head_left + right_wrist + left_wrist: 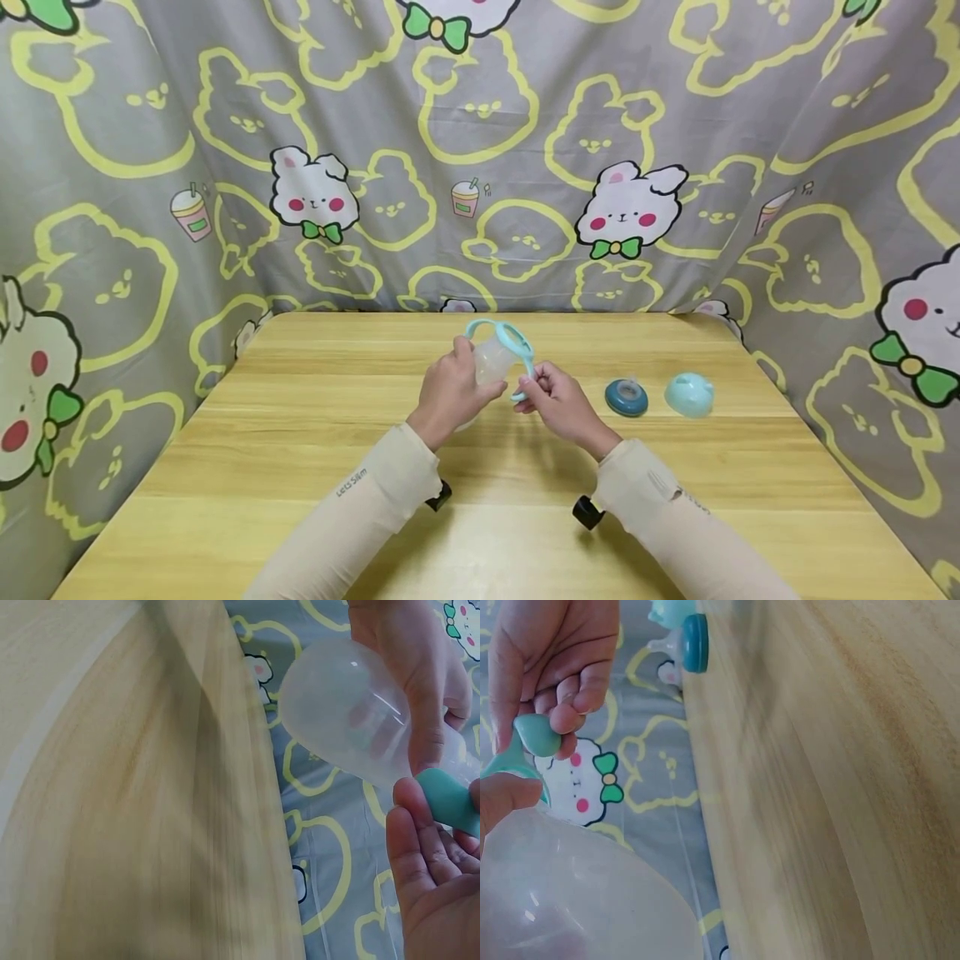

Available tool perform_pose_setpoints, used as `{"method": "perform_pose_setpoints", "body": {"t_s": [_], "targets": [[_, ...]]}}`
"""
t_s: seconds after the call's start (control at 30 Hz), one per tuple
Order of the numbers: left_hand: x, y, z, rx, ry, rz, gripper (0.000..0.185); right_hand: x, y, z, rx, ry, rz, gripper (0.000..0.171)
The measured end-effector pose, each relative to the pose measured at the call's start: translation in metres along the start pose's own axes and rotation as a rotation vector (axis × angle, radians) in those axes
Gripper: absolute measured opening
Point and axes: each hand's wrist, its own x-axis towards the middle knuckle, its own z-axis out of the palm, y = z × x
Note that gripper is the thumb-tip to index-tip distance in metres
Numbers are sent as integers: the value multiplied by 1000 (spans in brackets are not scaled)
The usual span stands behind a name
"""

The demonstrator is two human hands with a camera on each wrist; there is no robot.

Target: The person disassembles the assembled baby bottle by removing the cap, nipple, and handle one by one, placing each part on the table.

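Note:
My left hand [450,383] grips a translucent baby bottle [489,362], held tilted above the table with its neck toward the upper right. A mint-green two-handled ring [529,367] sits around the bottle's neck. One handle arches up at the far side; the other hangs toward my right hand [553,398], which pinches its rounded end. In the left wrist view the thumb lies by the ring, and the handle end [540,737] is at the right fingers. The right wrist view shows the bottle's rounded base [330,705] and the handle end [448,799] between fingers and thumb.
Right of my hands, a dark teal collar with a clear nipple [626,398] lies on the wooden table [300,417]. Beside it is a mint-green domed cap [689,396] with small ears. A patterned grey curtain [390,125] hangs behind the table and along both sides.

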Motion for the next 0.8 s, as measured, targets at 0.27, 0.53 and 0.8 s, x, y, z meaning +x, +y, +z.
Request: {"method": "perform_pose_setpoints", "body": {"t_s": [0.27,0.53,0.8], "targets": [[-1,0,-1,4,-42,-32,62,0,1,-5,0,15,-7,25],[0,-1,-5,-3,-41,-51,63,-1,3,-12,-26,27,4,26],[-3,-4,-6,-9,-28,-58,62,-4,13,-20,-62,43,51,27]]}}
